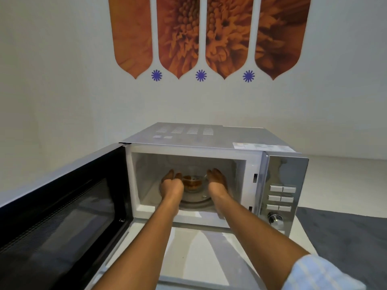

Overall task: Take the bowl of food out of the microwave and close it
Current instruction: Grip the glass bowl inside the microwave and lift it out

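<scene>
Microwave (pixel 209 143) on a white surface (pixel 194 248), door (pixel 62 206) swung fully open to the left. Glass bowl (pixel 193 182) with orange-brown food sits on the turntable (pixel 194 203), centre of the cavity. Both arms reach inside. Left hand (pixel 171 182) curled against the bowl's left side, right hand (pixel 216 178) cupped at its right side; whether either actually grips the bowl cannot be told. Control panel (pixel 281 197) on the right, pale striped sleeve (pixel 322 273) at near right.

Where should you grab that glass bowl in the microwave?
Grab the glass bowl by its two opposite sides, just under the rim, reaching straight in from the open front. It is round with no handle, and the left hand and right hand already flank it.
</scene>
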A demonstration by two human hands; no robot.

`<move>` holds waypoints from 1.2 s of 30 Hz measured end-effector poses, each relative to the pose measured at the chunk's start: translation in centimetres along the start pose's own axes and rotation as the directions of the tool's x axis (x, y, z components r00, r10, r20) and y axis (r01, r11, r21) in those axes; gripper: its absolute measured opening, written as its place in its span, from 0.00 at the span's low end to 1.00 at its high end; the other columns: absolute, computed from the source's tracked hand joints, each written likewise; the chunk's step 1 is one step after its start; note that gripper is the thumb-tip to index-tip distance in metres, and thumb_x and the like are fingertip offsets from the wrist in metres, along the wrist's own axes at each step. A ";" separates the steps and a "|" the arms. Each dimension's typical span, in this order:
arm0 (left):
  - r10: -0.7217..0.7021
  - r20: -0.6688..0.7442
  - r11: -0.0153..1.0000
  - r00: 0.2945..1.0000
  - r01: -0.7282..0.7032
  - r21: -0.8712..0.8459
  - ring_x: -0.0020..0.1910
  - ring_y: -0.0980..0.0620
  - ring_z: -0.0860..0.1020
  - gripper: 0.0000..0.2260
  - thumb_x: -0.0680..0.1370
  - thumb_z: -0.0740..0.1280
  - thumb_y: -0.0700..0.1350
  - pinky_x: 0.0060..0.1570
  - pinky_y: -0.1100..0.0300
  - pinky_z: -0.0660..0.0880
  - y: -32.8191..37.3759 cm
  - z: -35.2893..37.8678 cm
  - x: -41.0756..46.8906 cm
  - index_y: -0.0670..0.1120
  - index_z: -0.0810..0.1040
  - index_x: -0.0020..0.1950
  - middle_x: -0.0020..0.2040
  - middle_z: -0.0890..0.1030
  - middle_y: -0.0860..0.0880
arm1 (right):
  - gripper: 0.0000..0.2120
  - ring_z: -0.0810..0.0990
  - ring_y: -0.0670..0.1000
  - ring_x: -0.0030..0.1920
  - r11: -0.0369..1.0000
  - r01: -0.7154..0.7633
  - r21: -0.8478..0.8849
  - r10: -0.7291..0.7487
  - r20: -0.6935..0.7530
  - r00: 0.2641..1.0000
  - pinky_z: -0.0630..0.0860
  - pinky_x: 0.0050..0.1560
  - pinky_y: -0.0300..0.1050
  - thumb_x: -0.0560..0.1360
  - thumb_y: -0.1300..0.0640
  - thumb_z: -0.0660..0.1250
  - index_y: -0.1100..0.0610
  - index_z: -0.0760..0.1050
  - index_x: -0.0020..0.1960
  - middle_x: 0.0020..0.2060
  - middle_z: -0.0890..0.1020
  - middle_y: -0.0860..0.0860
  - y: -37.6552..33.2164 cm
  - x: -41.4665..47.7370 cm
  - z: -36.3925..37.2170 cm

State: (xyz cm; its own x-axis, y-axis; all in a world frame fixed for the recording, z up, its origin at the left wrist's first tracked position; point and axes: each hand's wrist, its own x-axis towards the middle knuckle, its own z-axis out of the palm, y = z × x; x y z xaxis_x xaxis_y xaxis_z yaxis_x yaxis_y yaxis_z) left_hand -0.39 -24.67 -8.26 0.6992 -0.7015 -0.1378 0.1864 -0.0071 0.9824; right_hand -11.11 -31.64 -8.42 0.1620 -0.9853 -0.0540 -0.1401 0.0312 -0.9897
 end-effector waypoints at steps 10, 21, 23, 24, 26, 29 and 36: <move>-0.017 -0.031 1.000 0.999 0.017 0.009 0.52 0.43 0.77 0.09 0.86 0.61 0.41 0.56 0.54 0.73 -1.4 2.2 4.5 0.44 0.78 0.49 0.59 0.82 0.41 | 0.08 0.79 0.52 0.52 0.939 0.048 0.340 -0.042 -0.027 0.999 0.74 0.63 0.52 0.83 0.54 0.60 0.47 0.77 0.52 0.53 0.83 0.52 1.6 3.9 2.4; 0.029 0.118 0.992 0.993 -0.013 -0.129 0.63 0.44 0.81 0.15 0.86 0.59 0.45 0.71 0.48 0.75 -2.1 1.9 3.0 0.46 0.82 0.66 0.62 0.85 0.46 | 0.08 0.74 0.52 0.44 0.936 -0.016 0.351 0.022 -0.013 1.000 0.70 0.45 0.46 0.81 0.57 0.58 0.55 0.76 0.48 0.46 0.79 0.54 1.8 3.9 2.6; 0.046 0.134 0.990 0.990 -0.027 -0.140 0.63 0.44 0.82 0.14 0.85 0.60 0.45 0.72 0.44 0.75 -2.2 1.6 2.8 0.47 0.82 0.66 0.63 0.86 0.46 | 0.09 0.75 0.53 0.45 0.933 -0.035 0.357 0.041 -0.010 0.999 0.71 0.46 0.48 0.80 0.57 0.59 0.55 0.77 0.48 0.46 0.80 0.55 1.5 3.4 2.5; 0.038 0.124 0.991 0.992 -0.021 -0.135 0.63 0.43 0.82 0.14 0.85 0.61 0.47 0.72 0.44 0.75 -2.3 1.5 3.0 0.48 0.82 0.66 0.63 0.86 0.46 | 0.09 0.76 0.53 0.45 0.933 -0.043 0.357 0.051 -0.013 0.999 0.72 0.48 0.48 0.81 0.56 0.59 0.55 0.77 0.47 0.46 0.80 0.56 1.4 3.2 2.5; 0.005 0.108 0.991 0.994 0.010 -0.135 0.63 0.43 0.81 0.14 0.84 0.63 0.48 0.73 0.43 0.74 -2.3 1.0 3.2 0.49 0.82 0.66 0.64 0.85 0.46 | 0.11 0.76 0.53 0.45 0.936 -0.065 0.345 0.072 -0.009 0.997 0.72 0.50 0.48 0.82 0.54 0.58 0.54 0.78 0.48 0.46 0.80 0.55 1.0 2.5 2.3; 0.004 0.103 0.985 0.995 0.014 -0.170 0.63 0.43 0.81 0.13 0.85 0.63 0.43 0.72 0.46 0.75 -1.3 0.3 1.9 0.48 0.83 0.65 0.64 0.85 0.45 | 0.14 0.78 0.54 0.50 0.927 -0.110 0.360 0.108 0.026 0.994 0.73 0.55 0.49 0.83 0.51 0.57 0.54 0.80 0.56 0.50 0.82 0.55 0.6 1.2 1.9; 0.018 0.155 0.994 0.988 -0.001 -0.107 0.55 0.51 0.79 0.11 0.88 0.57 0.40 0.65 0.54 0.73 -0.2 -1.7 -2.2 0.46 0.80 0.60 0.53 0.82 0.53 | 0.14 0.76 0.51 0.52 0.919 -0.112 0.379 0.116 0.011 0.993 0.69 0.56 0.48 0.84 0.56 0.55 0.56 0.76 0.64 0.55 0.79 0.54 0.1 -3.4 0.7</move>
State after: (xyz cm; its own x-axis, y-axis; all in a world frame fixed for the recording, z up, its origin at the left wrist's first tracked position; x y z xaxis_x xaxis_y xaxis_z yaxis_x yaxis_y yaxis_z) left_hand -0.78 -21.93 -8.35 0.5870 -0.8035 -0.0988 0.2586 0.0704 0.9634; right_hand -10.96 -28.19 -8.44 0.1549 -0.9732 -0.1701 0.2231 0.2022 -0.9536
